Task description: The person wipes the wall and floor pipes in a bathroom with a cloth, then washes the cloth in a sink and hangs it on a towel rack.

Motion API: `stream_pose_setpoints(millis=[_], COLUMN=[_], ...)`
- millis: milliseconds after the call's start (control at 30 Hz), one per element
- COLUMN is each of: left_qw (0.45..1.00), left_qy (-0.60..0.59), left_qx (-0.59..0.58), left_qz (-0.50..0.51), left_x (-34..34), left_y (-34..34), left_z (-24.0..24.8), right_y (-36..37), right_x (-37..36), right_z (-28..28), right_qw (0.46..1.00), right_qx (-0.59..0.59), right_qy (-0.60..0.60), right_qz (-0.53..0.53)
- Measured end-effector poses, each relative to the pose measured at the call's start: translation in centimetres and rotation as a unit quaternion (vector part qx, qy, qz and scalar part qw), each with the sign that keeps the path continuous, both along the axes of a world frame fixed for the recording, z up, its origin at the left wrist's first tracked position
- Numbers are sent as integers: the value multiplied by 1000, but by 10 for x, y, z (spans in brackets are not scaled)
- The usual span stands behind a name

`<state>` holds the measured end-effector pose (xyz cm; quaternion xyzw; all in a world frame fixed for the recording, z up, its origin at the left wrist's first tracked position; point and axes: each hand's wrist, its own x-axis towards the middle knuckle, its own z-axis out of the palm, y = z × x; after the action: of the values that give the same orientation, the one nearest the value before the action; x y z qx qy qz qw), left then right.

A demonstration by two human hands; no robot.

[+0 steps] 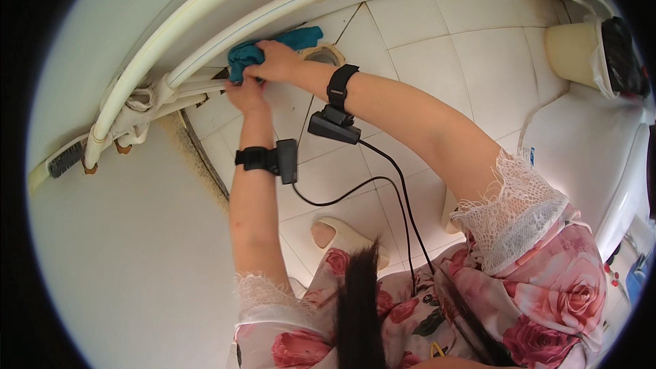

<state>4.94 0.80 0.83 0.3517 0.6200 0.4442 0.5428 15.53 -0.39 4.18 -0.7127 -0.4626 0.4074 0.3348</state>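
Note:
A teal cloth (pixel 244 57) is bunched in my right hand (pixel 277 61), low by the wall under the white pipes. Its loose end stretches to the right over the tiled floor. Just below, my left hand (pixel 247 94) has its fingers curled close to the cloth and to a thin white pipe. Those fingertips are partly hidden, so what they grip cannot be made out. A round drain ring (pixel 326 53) lies on the floor right beside the right hand, partly covered by the cloth and wrist.
White pipes (pixel 260 17) curve along the wall above my hands. A dark brush (pixel 66 159) rests by them at the left. The far right holds a cream bin (pixel 574 52) with a black bag, and a white toilet (pixel 588 143). Cables (pixel 383 181) hang from both wrist straps.

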Motion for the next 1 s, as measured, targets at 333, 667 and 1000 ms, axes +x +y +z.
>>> stream_pose_setpoints(millis=[333,667,1000], left_qw=[735,666,659], left_qy=[513,603,488], left_qx=[345,259,298], left_qz=[-276,-354,-489], left_x=[15,-116,-104], left_y=[-35,-44,-152], left_z=[-1,13,31], right_y=[-62,-92,-124], right_x=[34,54,102], right_z=[-13,-14,-26], right_qw=[982,968,977], right_qx=[123,126,53], right_qy=[-138,-128,-134], right_qz=[37,177,158])
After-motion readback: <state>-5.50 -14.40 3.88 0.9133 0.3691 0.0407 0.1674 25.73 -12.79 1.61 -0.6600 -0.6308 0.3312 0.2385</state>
